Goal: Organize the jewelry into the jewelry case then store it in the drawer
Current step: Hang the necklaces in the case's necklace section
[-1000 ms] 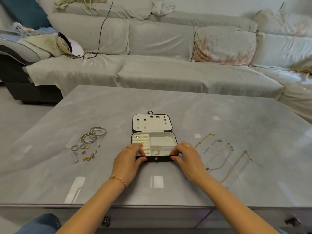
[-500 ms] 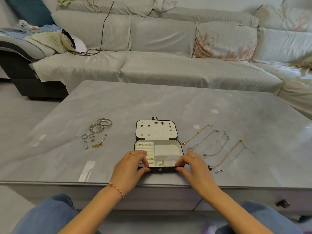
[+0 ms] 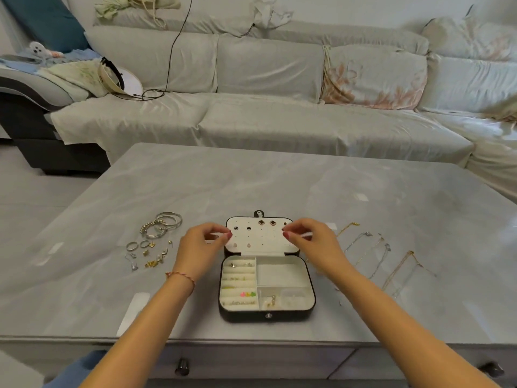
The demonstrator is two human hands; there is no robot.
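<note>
The open jewelry case (image 3: pixel 267 287) lies near the table's (image 3: pixel 279 186) front edge, with the left hand (image 3: pixel 202 245) and right hand (image 3: pixel 309 242) curling their fingers at either side of its lid, bangles (image 3: pixel 163 226) left, necklaces (image 3: pixel 375 254) right of it; whether they pinch anything I cannot tell.

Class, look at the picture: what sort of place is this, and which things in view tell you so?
Most likely a home living room: a large cloth-covered sectional sofa with cushions stands behind a low grey table with drawers, and clothes lie on the sofa's left end.
</note>
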